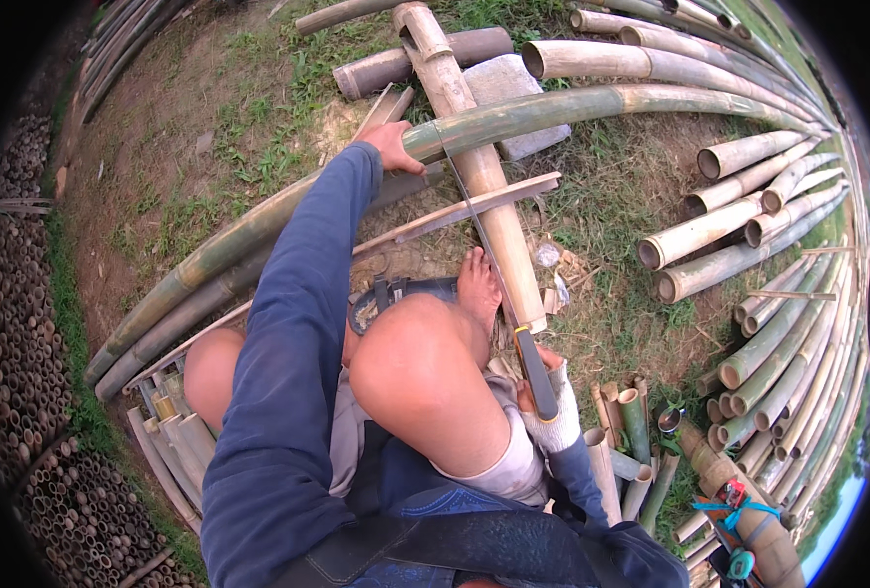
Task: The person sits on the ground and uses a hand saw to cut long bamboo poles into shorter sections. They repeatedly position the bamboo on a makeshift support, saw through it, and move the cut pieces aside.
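Observation:
A long green bamboo pole (543,111) curves across the view and rests over a thick pale bamboo post (484,176). My left hand (393,147), bare, grips the pole just left of where the two cross. In my right hand (551,397), which wears a whitish glove with bare fingertips, is the black and yellow handle of a handsaw (535,377). Its long thin blade reaches away from me, and its far end lies against the pole, just right of my left hand. A cut in the pole is too small to make out.
A split bamboo strip (474,208) lies under the blade, near my bare foot (478,284). Cut bamboo poles (700,235) are stacked to the right. Short bamboo pieces (636,426) stand by my right arm. A pale stone block (523,98) sits behind the post.

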{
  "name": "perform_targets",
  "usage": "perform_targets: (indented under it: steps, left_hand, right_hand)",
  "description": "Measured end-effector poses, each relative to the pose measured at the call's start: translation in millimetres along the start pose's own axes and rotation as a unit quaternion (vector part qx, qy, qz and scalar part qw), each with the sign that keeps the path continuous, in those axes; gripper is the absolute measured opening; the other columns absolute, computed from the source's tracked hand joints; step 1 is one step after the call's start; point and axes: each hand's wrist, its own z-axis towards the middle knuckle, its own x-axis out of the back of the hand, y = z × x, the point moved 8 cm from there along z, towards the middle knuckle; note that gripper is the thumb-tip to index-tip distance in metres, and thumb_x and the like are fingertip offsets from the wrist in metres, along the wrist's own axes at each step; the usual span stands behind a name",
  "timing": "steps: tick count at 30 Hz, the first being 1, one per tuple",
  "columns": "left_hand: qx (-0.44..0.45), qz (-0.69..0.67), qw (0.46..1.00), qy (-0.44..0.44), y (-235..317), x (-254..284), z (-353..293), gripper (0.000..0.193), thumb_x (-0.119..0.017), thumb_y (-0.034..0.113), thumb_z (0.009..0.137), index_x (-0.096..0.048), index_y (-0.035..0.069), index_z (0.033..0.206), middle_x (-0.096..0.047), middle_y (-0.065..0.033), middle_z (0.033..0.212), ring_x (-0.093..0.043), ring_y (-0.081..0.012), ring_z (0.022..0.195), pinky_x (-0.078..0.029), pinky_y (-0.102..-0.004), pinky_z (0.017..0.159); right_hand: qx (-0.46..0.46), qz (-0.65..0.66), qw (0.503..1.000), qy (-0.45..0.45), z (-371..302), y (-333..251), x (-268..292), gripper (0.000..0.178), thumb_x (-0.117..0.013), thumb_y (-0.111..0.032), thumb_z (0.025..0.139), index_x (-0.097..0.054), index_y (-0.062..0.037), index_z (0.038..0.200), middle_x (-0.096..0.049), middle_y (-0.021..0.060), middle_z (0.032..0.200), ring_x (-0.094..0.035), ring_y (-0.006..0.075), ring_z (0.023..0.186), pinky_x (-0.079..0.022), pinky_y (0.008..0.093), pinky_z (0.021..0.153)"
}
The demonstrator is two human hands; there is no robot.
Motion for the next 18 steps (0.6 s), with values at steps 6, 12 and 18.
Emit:
perform_targets:
  steps: [6,12,18]
  left_hand:
    - [-0.016,0.011,1.000,0.018,-1,-4,1,0.105,-0.094,0.056,0.059,-0.060,0.001,0.142,-0.074,-0.0228,0.124,-0.071,-0.0370,0.116,-0.054,-0.0442,0.104]
    - [0.009,-0.013,1.000,0.023,17,13,-15,0.087,-0.096,0.049,0.059,-0.068,0.003,0.128,-0.077,-0.0206,0.116,-0.074,-0.0364,0.111,-0.056,-0.0449,0.101]
    - [0.038,-0.090,0.995,0.005,15,12,-17,0.104,-0.098,0.051,0.056,-0.062,-0.002,0.139,-0.076,-0.0232,0.119,-0.074,-0.0356,0.113,-0.057,-0.0427,0.102]
  right_hand:
    - [-0.084,0.007,0.996,-0.010,49,9,-16,0.059,-0.063,0.003,0.089,-0.050,0.0014,0.146,-0.064,0.0183,0.132,-0.065,0.0231,0.123,-0.050,0.0350,0.107]
    - [0.020,-0.014,1.000,0.003,153,42,-66,0.060,-0.071,-0.003,0.090,-0.052,-0.0050,0.147,-0.072,0.0042,0.105,-0.068,0.0178,0.087,-0.057,0.0317,0.080]
    - [-0.147,0.073,0.986,-0.031,-47,15,14,0.066,-0.075,-0.007,0.091,-0.048,0.0016,0.150,-0.071,0.0129,0.126,-0.071,0.0177,0.110,-0.057,0.0334,0.097]
